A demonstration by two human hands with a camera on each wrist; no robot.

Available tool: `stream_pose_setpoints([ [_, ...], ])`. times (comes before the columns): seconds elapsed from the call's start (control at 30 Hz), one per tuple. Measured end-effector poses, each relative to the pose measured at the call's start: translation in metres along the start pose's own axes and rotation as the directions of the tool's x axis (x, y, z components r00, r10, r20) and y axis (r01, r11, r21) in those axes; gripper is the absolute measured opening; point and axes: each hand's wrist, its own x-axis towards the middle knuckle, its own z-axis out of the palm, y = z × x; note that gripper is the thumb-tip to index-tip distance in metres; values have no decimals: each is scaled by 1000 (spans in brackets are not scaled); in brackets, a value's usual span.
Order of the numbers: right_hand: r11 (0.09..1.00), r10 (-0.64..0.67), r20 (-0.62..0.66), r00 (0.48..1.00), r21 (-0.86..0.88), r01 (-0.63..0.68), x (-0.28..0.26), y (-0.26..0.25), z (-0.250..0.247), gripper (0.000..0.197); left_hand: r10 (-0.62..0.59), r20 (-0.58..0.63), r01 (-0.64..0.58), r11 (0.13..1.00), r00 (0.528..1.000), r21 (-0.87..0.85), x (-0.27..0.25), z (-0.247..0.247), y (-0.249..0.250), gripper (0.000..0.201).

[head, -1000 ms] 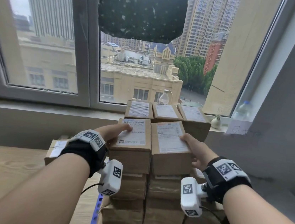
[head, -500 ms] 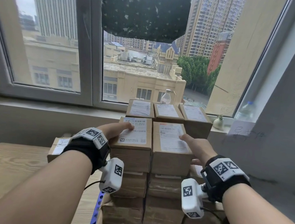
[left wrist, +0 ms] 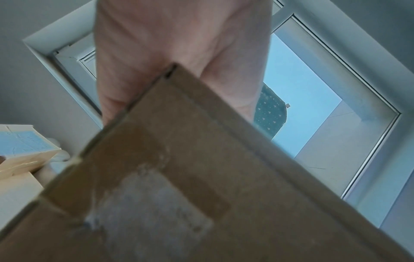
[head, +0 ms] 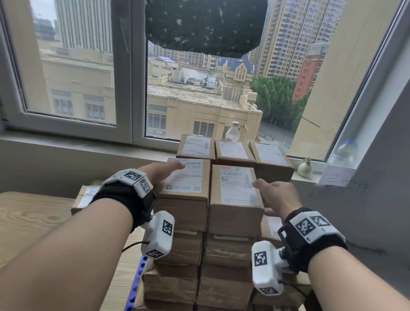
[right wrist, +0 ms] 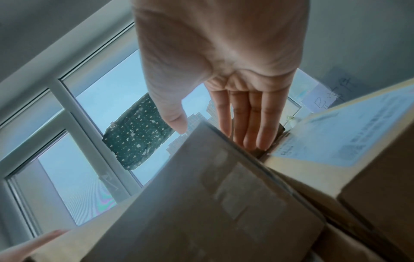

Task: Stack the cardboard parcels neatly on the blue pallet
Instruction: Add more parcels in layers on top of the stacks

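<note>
I see my right hand (right wrist: 224, 58) stretched flat, fingers (right wrist: 253, 120) straight down the side of a cardboard parcel (right wrist: 201, 203), thumb over its top edge. A labelled parcel (right wrist: 349, 145) sits just beside. Behind, a window (right wrist: 74, 124) with a dark spotted cloth (right wrist: 139, 131).

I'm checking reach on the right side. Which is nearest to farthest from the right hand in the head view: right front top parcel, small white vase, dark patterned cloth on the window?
1. Right front top parcel: touched by the right hand.
2. Small white vase: on the sill, beyond and right.
3. Dark patterned cloth: high on the window, farthest.
</note>
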Motion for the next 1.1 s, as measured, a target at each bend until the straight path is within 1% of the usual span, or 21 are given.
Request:
stream_pose_setpoints([
  [0.03,999,-38,-28,999,-40,37,-2,-3,-1,35,1,-9,-1,1000,1000,-12,-5,0,1,95],
  [0.1,986,-115,-66,991,-131,106,-9,-11,-4,27,21,-79,-22,1000,997,-9,-10,-1,1,88],
  [0.17,950,-203,-82,976,-257,176,-17,-22,-6,25,39,-160,-34,999,986,31,-31,-2,2,87],
  [0.2,922,-249,-78,965,-325,212,-21,-27,-6,27,70,-199,-61,997,977,54,-46,-1,3,83],
  [0.27,862,-345,-56,937,-415,292,-32,-39,-3,32,149,-272,-126,987,951,100,-61,-2,2,65],
  [0.33,794,-462,-18,887,-454,405,-45,-49,5,32,226,-343,-167,967,912,192,-71,-3,-2,46],
  [0.43,685,-641,57,766,-408,603,-72,-60,27,24,325,-435,-197,929,840,313,-92,-8,-16,22],
  [0.5,614,-715,128,688,-355,705,-93,-65,44,20,341,-496,-197,927,798,321,-99,-16,-31,25],
  [0.57,581,-740,185,647,-308,753,-112,-68,63,20,347,-526,-203,928,776,312,-106,-24,-46,31],
  [0.67,578,-732,257,631,-256,775,-134,-69,96,21,354,-530,-182,919,771,349,-117,-41,-71,30],
  [0.8,609,-686,342,642,-213,764,-151,-77,142,23,373,-522,-167,901,767,400,-124,-78,-102,31],
  [0.87,616,-666,378,643,-208,760,-157,-81,171,22,361,-514,-157,904,778,398,-119,-99,-119,32],
  [0.97,642,-622,396,675,-234,730,-163,-89,219,23,329,-497,-141,915,803,377,-107,-135,-147,31],
  [1.1,658,-572,422,703,-276,701,-168,-105,290,26,309,-442,-162,926,842,340,-85,-191,-181,28],
])
